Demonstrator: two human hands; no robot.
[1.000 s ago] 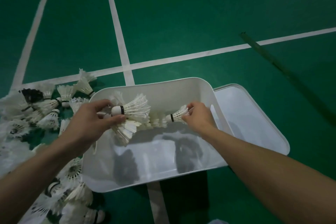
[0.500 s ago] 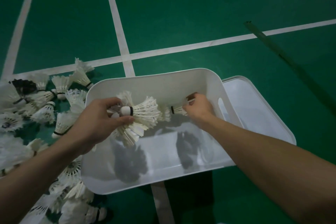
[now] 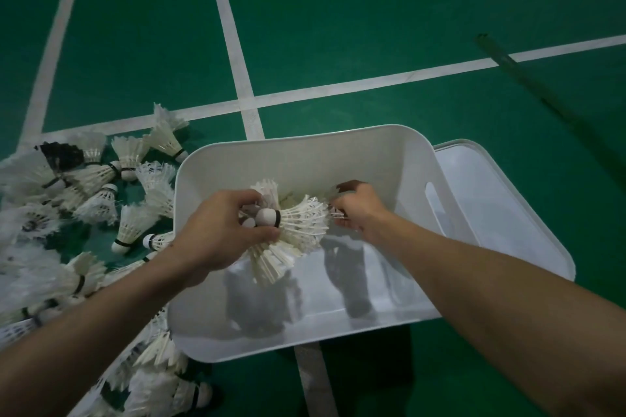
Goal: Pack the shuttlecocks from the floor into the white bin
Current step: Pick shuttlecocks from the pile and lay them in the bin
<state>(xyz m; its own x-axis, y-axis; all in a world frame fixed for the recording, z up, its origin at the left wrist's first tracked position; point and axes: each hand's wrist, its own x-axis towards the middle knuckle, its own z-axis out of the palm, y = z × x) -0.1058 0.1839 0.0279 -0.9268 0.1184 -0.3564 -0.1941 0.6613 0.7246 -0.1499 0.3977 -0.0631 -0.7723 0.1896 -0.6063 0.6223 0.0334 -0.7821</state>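
The white bin (image 3: 411, 176) stands on the green court floor in the middle of the view. Over its inside, my left hand (image 3: 220, 230) grips a bunch of white feather shuttlecocks (image 3: 298, 227), cork ends toward the hand and feathers fanning right and down. Just right of the bunch, my right hand (image 3: 359, 210) is curled deep in the bin, pinching the feathers of a shuttlecock (image 3: 337, 212) that is mostly hidden by the fingers. Several loose shuttlecocks (image 3: 98, 193) lie in a heap on the floor left of the bin.
A white lid (image 3: 515, 213) lies flat on the floor against the bin's right side. White court lines (image 3: 233, 54) cross beyond the bin. More shuttlecocks (image 3: 162, 379) lie at the bin's near-left corner. A dark strip (image 3: 508, 61) runs diagonally at the upper right.
My left hand has carried its bunch of shuttlecocks rightward, further over the bin, closer to my right hand. The right hand has stayed near the bin's far side.
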